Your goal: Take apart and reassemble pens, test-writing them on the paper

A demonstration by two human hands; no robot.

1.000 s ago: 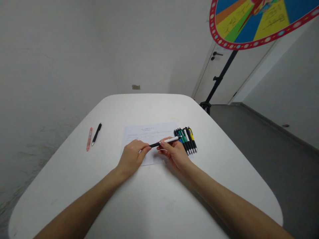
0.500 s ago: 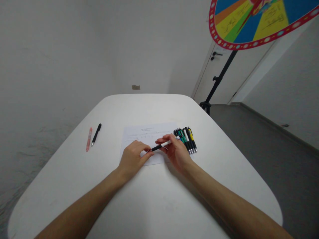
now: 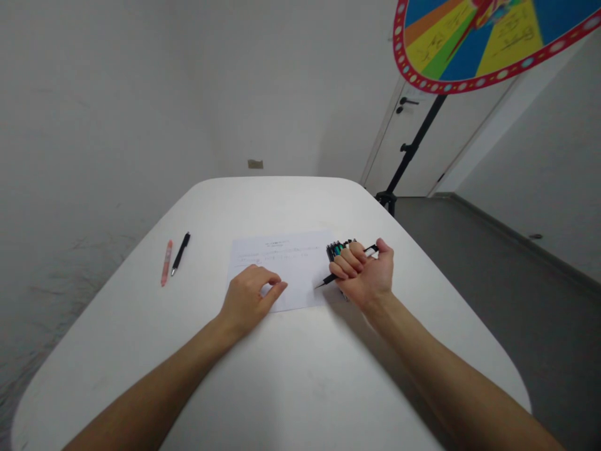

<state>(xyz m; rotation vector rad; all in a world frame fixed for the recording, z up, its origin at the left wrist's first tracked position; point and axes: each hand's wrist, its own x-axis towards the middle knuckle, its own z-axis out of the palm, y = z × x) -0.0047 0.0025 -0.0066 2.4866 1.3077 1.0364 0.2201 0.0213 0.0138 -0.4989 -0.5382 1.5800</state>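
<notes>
A white sheet of paper [image 3: 288, 263] with faint writing lies in the middle of the white table [image 3: 282, 376]. My left hand [image 3: 246, 299] rests on the paper's near left corner, fingers loosely curled, holding nothing. My right hand [image 3: 364, 269] is closed in a fist around a black-tipped pen [image 3: 326, 281], whose tip points left at the paper's right edge. Behind that fist lies a row of several coloured pens [image 3: 337, 247], mostly hidden by the hand.
A red pen [image 3: 166, 262] and a black pen [image 3: 181, 252] lie side by side at the table's left. A colourful prize wheel [image 3: 474, 37] on a black stand [image 3: 413, 147] is at the back right, before a white door. Grey floor runs along the right.
My left hand let go of the pen and settled on the paper. My right hand drew the pen to the right, closing into a fist over the row of pens.
</notes>
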